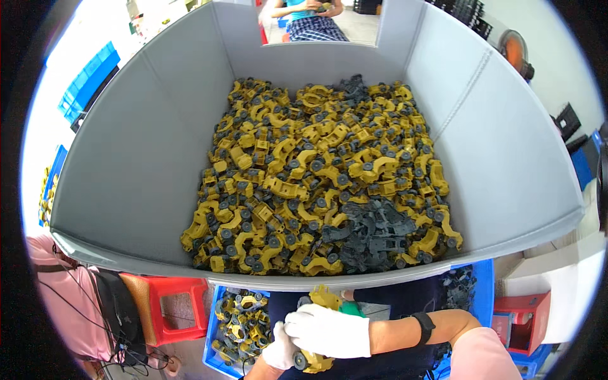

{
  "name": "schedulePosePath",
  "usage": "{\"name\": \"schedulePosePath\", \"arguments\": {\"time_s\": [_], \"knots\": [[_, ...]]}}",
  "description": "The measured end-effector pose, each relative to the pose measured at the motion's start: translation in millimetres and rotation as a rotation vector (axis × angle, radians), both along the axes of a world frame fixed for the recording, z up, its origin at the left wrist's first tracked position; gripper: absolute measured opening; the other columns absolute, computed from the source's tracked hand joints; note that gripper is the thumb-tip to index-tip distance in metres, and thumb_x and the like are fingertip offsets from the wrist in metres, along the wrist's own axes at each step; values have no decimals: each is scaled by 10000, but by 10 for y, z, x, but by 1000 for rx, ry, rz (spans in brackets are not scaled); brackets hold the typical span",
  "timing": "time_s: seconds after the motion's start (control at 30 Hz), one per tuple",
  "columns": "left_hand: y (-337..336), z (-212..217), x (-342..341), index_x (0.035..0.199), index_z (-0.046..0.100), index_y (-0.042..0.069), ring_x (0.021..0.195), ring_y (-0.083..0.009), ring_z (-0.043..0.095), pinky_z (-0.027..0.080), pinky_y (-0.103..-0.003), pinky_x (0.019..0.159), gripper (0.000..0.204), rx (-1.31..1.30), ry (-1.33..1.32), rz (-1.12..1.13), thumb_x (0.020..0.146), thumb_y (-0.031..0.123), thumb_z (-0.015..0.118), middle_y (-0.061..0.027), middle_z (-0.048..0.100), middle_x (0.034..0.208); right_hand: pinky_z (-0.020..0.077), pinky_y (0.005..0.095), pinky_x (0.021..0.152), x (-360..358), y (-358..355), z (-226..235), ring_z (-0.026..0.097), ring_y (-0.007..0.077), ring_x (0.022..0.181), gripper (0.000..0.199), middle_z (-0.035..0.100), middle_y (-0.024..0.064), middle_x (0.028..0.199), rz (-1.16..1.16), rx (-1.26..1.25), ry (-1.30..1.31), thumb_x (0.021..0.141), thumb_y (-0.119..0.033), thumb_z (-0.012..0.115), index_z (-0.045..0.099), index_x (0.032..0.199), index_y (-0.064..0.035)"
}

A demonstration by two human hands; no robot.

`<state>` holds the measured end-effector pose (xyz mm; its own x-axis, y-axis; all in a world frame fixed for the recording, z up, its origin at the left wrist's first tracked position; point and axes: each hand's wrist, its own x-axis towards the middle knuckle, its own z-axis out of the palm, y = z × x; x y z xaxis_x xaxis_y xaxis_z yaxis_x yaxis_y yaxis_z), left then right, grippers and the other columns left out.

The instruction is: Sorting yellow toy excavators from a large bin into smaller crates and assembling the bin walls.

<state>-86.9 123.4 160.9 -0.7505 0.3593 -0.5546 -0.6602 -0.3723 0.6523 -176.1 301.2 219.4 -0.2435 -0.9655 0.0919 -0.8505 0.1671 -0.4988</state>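
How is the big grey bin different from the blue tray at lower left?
Size: the grey bin is much larger than the blue tray.
Walls: the bin's are tall, the tray's low.
Contents: the bin also shows heaped dark grey parts; the tray shows mostly yellow ones.
Shared: both hold jumbled yellow toy vehicles with dark wheels.

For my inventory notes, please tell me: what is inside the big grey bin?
Yellow toy vehicle bodies with dark wheels, and dark grey parts heaped mainly at the near side. What lies deeper is covered.
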Motion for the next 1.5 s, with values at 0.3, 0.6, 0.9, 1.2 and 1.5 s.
{"name": "schedulePosePath", "arguments": {"time_s": [0.3, 0.6, 0.9, 1.2, 1.5], "knots": [[94, -8, 92, 1283, 494, 46, 903, -208, 633, 542, -329, 765, 656, 288, -59, -7, 791, 377, 774, -79, 625, 1031, 500, 423, 895, -1400, 1229, -510, 626, 324, 1002, 304, 681, 142, 1052, -720, -52, 16, 779, -149, 563, 705, 1043, -97], [-68, -98, -3, 1426, 373, 25, 940, -186, 619, 520, -313, 793, 716, 329, -58, 187, 845, 247, 729, -70, 581, 1114, 519, 446, 904, -1775, 1859, -1517, 582, 359, 1145, 747, 579, 169, 1269, -776, 987, -270, 702, -118, 782, 466, 1378, -84], [36, -212, -156, 1414, 366, 45, 1085, -341, 605, 471, -491, 959, 808, 352, -137, 146, 701, 89, 744, -187, 557, 1280, 479, 399, 966, -1753, 1834, -1131, 588, 382, 1106, 623, 634, 223, 1141, -913, 497, -192, 736, -194, 709, 522, 1307, -31], [396, 197, -239, 1368, 466, 143, 1283, -394, 454, 396, -513, 1042, 714, 630, 70, 73, 700, 70, 709, -237, 314, 1513, 540, 332, 763, -234, 908, -76, 617, 163, 919, 456, 555, 100, 1206, -915, -1044, -1173, 788, 126, 623, 457, 1141, -110], [236, 203, -21, 1344, 425, 91, 1122, -296, 565, 451, -450, 981, 738, 731, 84, 124, 691, 102, 770, -128, 572, 1183, 432, 431, 1017, 538, 1145, 0, 489, 305, 1276, 390, 501, 171, 1363, -304, -274, -1448, 817, -12, 675, 571, 1190, 24]]}}
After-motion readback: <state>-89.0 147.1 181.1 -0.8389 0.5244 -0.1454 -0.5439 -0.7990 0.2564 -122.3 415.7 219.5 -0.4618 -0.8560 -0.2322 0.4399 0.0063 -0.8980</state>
